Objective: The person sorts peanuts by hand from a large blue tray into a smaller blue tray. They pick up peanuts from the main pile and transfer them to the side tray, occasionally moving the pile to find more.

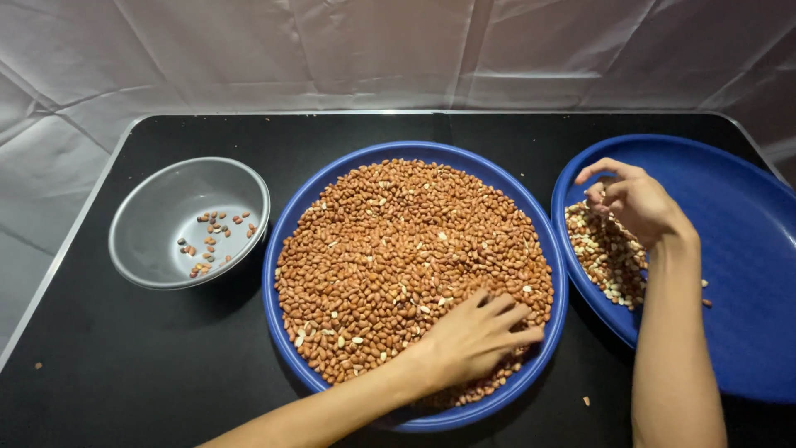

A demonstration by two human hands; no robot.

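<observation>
A large blue round tray [286,224] in the middle of the black table is filled with reddish-brown peanuts [398,241]. My left hand [477,336] lies flat on the peanuts at the tray's near right, fingers spread and touching them. A second blue tray [730,249] at the right holds a smaller patch of paler peanuts [609,257] along its left side. My right hand [634,203] hovers over that patch, fingers curled and pinched together; whether it holds nuts is hidden.
A grey metal bowl [153,220] at the left holds several dark, odd peanuts. The black table [124,357] has a metal edge, with a wrinkled white sheet behind it. A few crumbs lie on the table.
</observation>
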